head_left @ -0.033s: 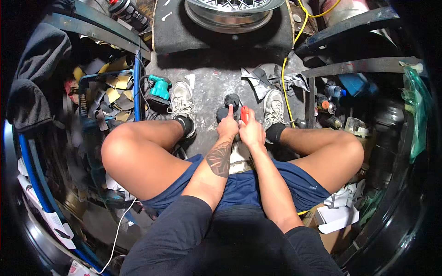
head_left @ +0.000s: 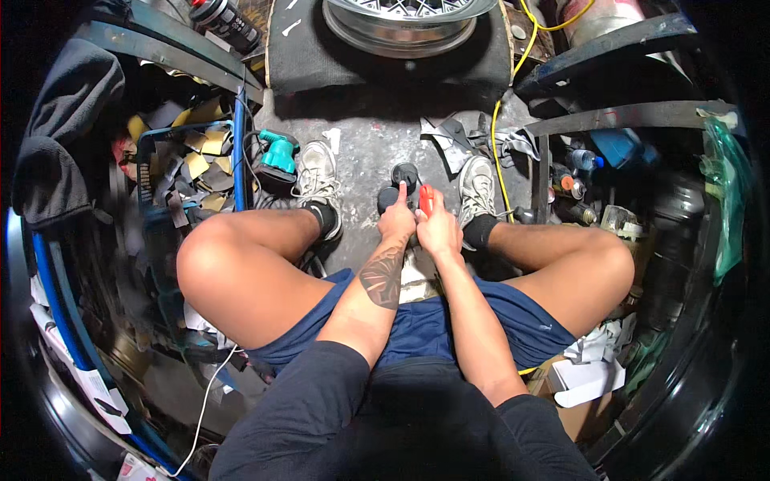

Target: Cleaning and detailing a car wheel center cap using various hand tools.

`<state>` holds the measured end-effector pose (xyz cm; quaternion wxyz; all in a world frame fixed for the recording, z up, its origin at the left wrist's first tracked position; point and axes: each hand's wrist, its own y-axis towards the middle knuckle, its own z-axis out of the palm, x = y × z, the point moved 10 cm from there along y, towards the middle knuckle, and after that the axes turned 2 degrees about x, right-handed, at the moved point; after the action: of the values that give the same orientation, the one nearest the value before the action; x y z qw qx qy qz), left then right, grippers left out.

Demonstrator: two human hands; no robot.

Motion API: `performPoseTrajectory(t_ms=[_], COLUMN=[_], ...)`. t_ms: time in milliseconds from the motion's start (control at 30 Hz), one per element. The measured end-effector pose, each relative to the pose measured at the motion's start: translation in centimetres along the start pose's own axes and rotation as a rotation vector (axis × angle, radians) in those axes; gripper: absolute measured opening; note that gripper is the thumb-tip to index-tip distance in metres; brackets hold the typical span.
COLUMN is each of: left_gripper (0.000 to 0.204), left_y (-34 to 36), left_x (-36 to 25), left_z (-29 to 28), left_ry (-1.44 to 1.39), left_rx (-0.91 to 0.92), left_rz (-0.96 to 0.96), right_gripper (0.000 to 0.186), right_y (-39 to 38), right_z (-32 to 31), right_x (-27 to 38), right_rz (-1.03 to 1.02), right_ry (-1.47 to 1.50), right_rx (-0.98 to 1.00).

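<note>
Scuffed floor (head_left: 360, 148) here; right hand (head_left: 439, 228) clutching a red tool (head_left: 427, 199), left hand (head_left: 396, 218) at black round bits (head_left: 406, 173) (grip? can't tell). Probably mid-tooling, next needs steadiness.

Black shirt (head_left: 417, 425), navy shorts (head_left: 415, 329), black socks (head_left: 480, 231), pale laced sneakers (head_left: 316, 167). A dark tattoo (head_left: 381, 276) marks the left forearm (head_left: 353, 327).

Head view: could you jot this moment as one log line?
left hand: at dark round pieces | right hand: holding red object | floor: teal power tool | ahead: wheel rim
</note>
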<state>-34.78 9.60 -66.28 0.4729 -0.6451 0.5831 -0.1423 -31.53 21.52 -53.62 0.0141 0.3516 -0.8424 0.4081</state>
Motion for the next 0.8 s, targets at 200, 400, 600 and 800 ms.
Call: performPoseTrajectory(t_ms=[200,400,600,800], left_gripper=[0.090,0.093,0.089,0.083], left_y=[0.4,-0.6,-1.1,-0.7], left_x=[0.4,-0.3,-0.5,-0.1], left_z=[0.2,-0.5,-0.9,-0.7], left_ry=[-0.012,0.014,0.015,-0.024], left_rx=[0.015,0.056,0.039,0.013], left_rz=[0.029,0.009,-0.021,-0.025], right_gripper=[0.053,0.058,0.055,0.054], right_y=[-0.7,-0.8,-0.9,-0.2], right_z=[0.4,1.0,0.6,-0.5], right_x=[0.9,0.3,-0.8,-1.7], right_rz=[-0.022,-0.023,0.024,0.089], right_ry=[-0.071,-0.098,-0.124,-0.096], right_rx=[0.031,0.079,0.079,0.041])
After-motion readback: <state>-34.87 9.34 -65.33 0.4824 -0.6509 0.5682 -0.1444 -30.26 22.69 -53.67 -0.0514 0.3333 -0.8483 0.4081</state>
